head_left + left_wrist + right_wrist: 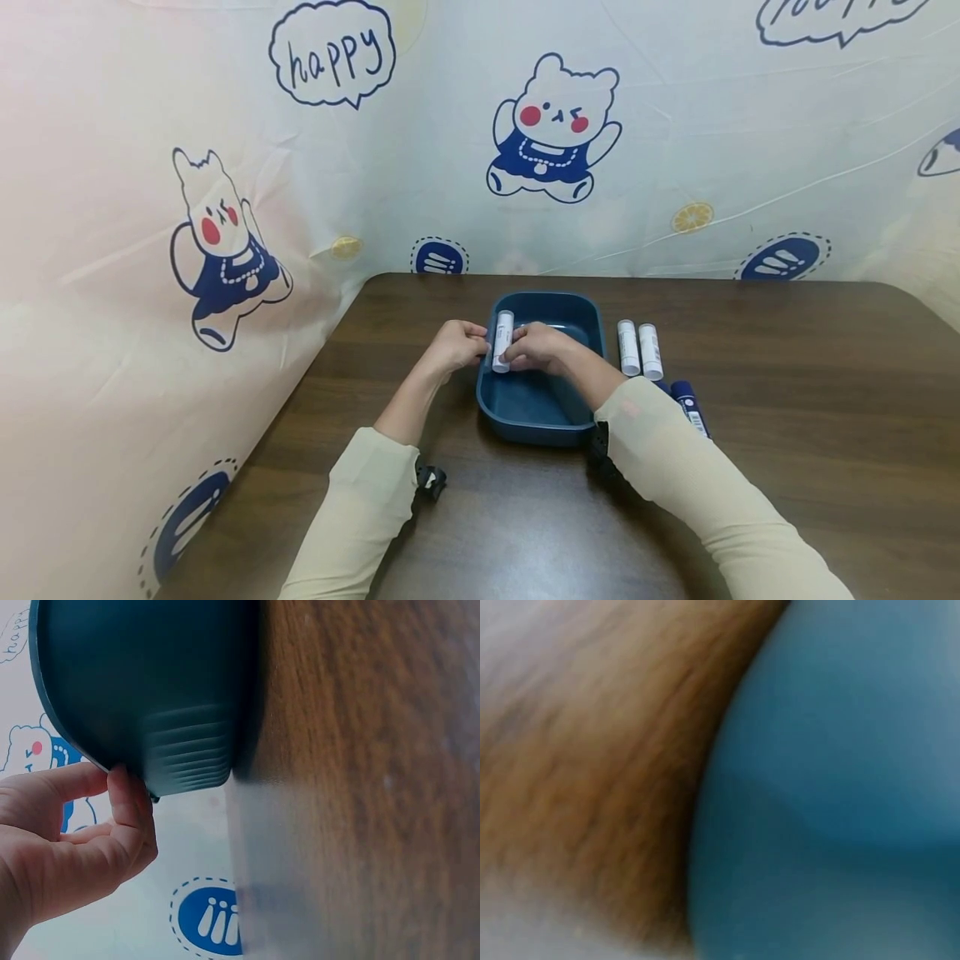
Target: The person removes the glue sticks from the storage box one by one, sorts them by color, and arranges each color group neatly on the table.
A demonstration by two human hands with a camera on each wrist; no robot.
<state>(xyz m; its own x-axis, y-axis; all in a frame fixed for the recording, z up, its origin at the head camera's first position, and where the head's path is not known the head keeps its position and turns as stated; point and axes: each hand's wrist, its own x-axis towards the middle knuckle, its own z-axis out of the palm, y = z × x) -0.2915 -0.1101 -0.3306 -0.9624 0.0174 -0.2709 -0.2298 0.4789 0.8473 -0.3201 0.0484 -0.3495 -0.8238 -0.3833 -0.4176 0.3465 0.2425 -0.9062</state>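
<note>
A dark blue plastic bin stands on the table, longer from front to back than across. My left hand is at its left side; in the left wrist view the thumb and fingers pinch the bin's rim. Inside, along the left wall, a white glue stick stretches front to back. My right hand reaches in over the bin's right side and grips that stick from its right, thumb near the lower end. The right wrist view is blurred, filled by the bin's outer wall and the table, with no hand showing.
Two white glue sticks lie side by side on the table, right of the bin. Nearer me, a navy stick with a white label is partly hidden by my right sleeve. A printed cloth hangs behind the table's far edge.
</note>
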